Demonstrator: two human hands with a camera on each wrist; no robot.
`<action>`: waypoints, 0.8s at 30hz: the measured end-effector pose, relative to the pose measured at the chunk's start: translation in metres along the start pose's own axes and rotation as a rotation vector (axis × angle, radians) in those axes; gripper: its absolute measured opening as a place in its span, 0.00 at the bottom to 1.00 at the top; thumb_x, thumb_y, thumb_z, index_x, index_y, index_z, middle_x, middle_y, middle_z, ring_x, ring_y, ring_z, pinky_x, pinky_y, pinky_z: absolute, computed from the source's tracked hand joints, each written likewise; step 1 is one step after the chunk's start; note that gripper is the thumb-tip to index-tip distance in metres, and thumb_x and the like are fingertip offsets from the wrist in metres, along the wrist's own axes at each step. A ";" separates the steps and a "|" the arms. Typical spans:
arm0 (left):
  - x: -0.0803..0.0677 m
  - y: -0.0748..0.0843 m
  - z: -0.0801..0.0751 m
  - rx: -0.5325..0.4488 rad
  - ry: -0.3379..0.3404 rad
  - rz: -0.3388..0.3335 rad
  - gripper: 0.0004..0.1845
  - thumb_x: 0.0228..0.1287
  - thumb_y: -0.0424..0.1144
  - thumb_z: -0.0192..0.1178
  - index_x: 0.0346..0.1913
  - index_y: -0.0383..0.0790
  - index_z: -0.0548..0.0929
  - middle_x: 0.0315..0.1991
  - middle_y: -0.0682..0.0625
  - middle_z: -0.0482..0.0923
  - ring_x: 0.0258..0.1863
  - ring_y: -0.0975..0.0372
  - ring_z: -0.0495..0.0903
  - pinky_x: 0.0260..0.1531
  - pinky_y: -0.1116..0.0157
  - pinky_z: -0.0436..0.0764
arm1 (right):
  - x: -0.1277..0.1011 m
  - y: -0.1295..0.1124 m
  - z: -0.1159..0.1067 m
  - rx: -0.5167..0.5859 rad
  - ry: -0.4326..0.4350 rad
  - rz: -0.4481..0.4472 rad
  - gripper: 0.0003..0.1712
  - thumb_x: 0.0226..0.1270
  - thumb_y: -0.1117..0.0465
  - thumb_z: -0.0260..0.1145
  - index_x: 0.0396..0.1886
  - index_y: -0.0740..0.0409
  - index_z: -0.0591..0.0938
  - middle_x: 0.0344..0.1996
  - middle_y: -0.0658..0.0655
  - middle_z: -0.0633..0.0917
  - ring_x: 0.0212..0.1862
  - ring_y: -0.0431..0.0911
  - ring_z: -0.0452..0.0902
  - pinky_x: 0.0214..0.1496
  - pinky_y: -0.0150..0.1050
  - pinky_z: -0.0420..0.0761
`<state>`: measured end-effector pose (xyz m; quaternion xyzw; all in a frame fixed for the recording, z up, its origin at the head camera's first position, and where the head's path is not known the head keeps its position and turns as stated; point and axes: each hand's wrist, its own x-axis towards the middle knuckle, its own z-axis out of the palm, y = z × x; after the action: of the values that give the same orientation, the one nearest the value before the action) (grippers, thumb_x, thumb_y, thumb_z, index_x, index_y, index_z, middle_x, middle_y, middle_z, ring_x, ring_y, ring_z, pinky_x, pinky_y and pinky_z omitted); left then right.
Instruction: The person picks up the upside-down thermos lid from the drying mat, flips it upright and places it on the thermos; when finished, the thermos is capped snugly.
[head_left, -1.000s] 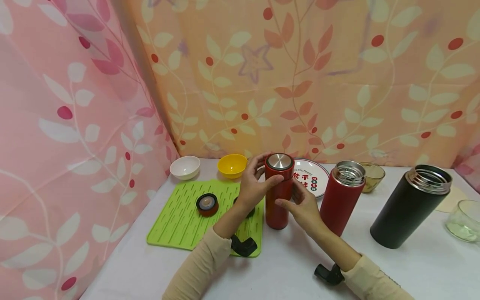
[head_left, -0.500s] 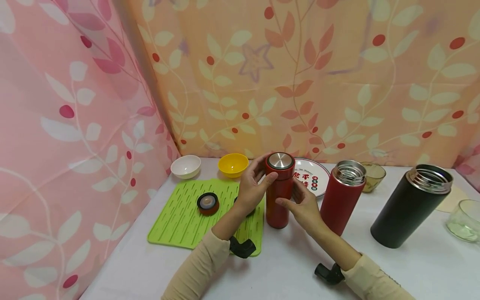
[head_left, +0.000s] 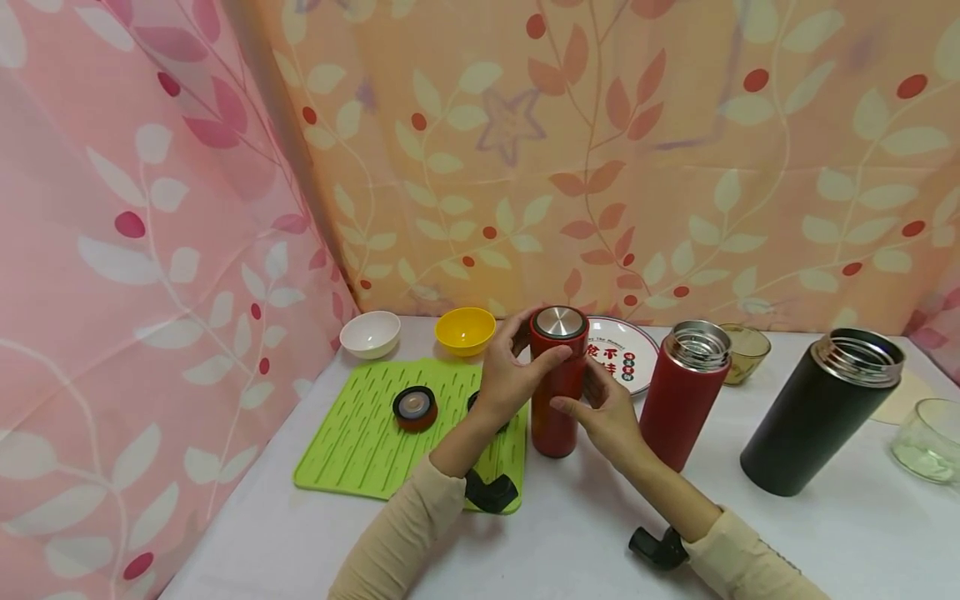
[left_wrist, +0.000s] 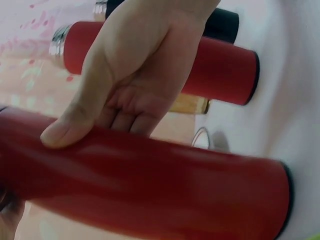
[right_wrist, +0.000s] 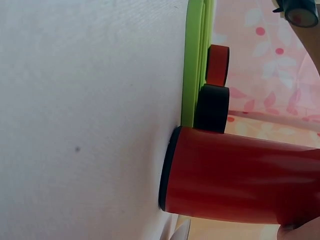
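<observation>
Left sleeve (head_left: 405, 533) is sitting at 7 o'clock from the capped red flask (head_left: 553, 429), right sleeve (head_left: 750, 554) at 4. That flask is standing on the worktop (head_left: 585, 533), just beside the mat. Left hand (head_left: 513, 375) is gripping it high, by the cap (head_left: 560, 322), from 9 o'clock; right hand (head_left: 611, 419) is holding it lower, from 3. Green mat (head_left: 352, 450) is lying at 9 o'clock, carrying a red lid (head_left: 415, 410) and, closer to the flask, a black lid (right_wrist: 213, 108). Open red flask (head_left: 684, 408) is standing at 3 o'clock, near the right hand; open black flask (head_left: 802, 433) is standing farther out, clear glass (head_left: 928, 450) farthest that way. Farther back, plate (head_left: 637, 354) is lying at 1 o'clock, amber glass (head_left: 750, 354) is standing at 2, yellow bowl (head_left: 465, 337) is sitting at 11, white bowl (head_left: 370, 340) at 10. Floral curtain (head_left: 450, 183) is hanging at 12, behind everything.
</observation>
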<state>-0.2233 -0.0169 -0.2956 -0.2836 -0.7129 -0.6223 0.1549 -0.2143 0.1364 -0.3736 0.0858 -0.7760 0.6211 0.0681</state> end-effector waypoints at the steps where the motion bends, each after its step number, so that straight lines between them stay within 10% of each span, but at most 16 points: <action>1: 0.000 0.000 -0.002 0.012 -0.026 0.015 0.31 0.55 0.29 0.63 0.62 0.26 0.65 0.58 0.35 0.70 0.55 0.49 0.74 0.59 0.57 0.72 | 0.000 0.000 0.000 -0.001 0.002 -0.008 0.45 0.55 0.51 0.68 0.70 0.50 0.58 0.66 0.56 0.67 0.68 0.51 0.61 0.66 0.46 0.64; 9: 0.003 0.000 -0.016 -0.012 -0.202 0.016 0.31 0.65 0.32 0.54 0.67 0.25 0.56 0.65 0.34 0.61 0.64 0.47 0.64 0.63 0.52 0.66 | 0.001 0.001 -0.001 -0.007 -0.003 -0.023 0.46 0.55 0.50 0.68 0.70 0.50 0.57 0.66 0.55 0.67 0.67 0.51 0.62 0.66 0.46 0.65; 15: 0.001 0.005 -0.004 0.042 -0.092 -0.040 0.37 0.56 0.47 0.63 0.64 0.31 0.64 0.58 0.37 0.67 0.58 0.50 0.68 0.62 0.56 0.69 | 0.001 0.001 -0.001 -0.010 -0.007 0.008 0.46 0.55 0.50 0.68 0.71 0.51 0.56 0.68 0.55 0.65 0.69 0.51 0.59 0.67 0.47 0.63; 24: 0.000 0.005 0.006 -0.057 0.029 -0.122 0.35 0.52 0.37 0.67 0.63 0.31 0.65 0.56 0.38 0.65 0.54 0.52 0.72 0.58 0.62 0.73 | 0.000 0.001 0.000 -0.027 -0.001 -0.005 0.46 0.54 0.50 0.69 0.70 0.48 0.58 0.66 0.55 0.67 0.68 0.51 0.61 0.66 0.46 0.64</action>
<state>-0.2197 -0.0104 -0.2930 -0.2347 -0.7088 -0.6546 0.1187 -0.2147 0.1367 -0.3741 0.0871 -0.7841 0.6104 0.0706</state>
